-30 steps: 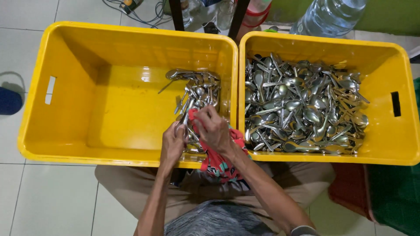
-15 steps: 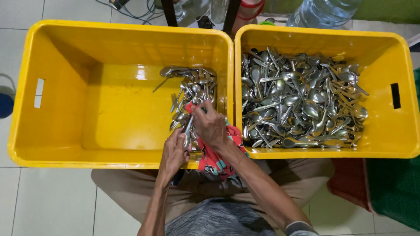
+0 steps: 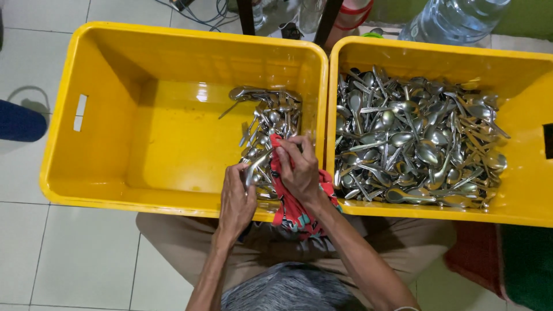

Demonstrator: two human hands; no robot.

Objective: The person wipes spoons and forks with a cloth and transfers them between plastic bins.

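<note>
Left hand [image 3: 237,198] closed on the handle of a metal spoon [image 3: 257,163], which lies over the near edge of the left yellow crate [image 3: 103,115], at about 5 o'clock in it. Right hand [image 3: 299,167], just beside, fingers pinching a red patterned cloth [image 3: 291,210] onto that spoon (bowl end covered). Small spoon pile [image 3: 271,118] at 3 o'clock in this crate; right yellow crate [image 3: 518,69] holds a dense heap of spoons [image 3: 415,138].

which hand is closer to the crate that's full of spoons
Right. The right hand, holding a red patterned cloth, is just left of the full crate, beside its wall. The left hand, gripping a spoon, is farther left.
</note>
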